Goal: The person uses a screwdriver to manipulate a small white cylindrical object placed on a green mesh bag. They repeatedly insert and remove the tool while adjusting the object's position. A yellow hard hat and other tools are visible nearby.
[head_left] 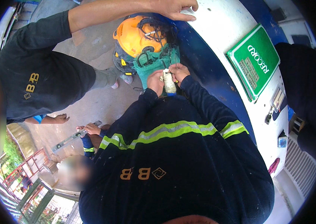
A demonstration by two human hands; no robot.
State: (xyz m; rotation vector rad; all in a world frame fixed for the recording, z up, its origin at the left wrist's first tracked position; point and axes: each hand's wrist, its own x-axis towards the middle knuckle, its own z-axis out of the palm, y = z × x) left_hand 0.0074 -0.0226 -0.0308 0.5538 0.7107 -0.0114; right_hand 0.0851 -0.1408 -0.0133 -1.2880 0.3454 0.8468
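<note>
In front of my chest stands a whitish, lumpy, roughly cylindrical thing [169, 82] with a blue lower end; its kind I cannot make out. My left hand [155, 83] is closed against its left side, fingers curled at its upper edge. On the other side, my right hand [180, 72] pinches a thin dark strand near the top. Just beyond both hands lies a green woven sack [152, 69]. An orange hard hat [132, 37] with dark straps and cords rests behind the sack.
A white curved counter [217, 28] with a blue side runs along my right. On it lie a green record book [254, 59] and a badge holder [277, 99]. One person leans a hand [176, 8] on the counter; another holds a spirit level [76, 136] at my left.
</note>
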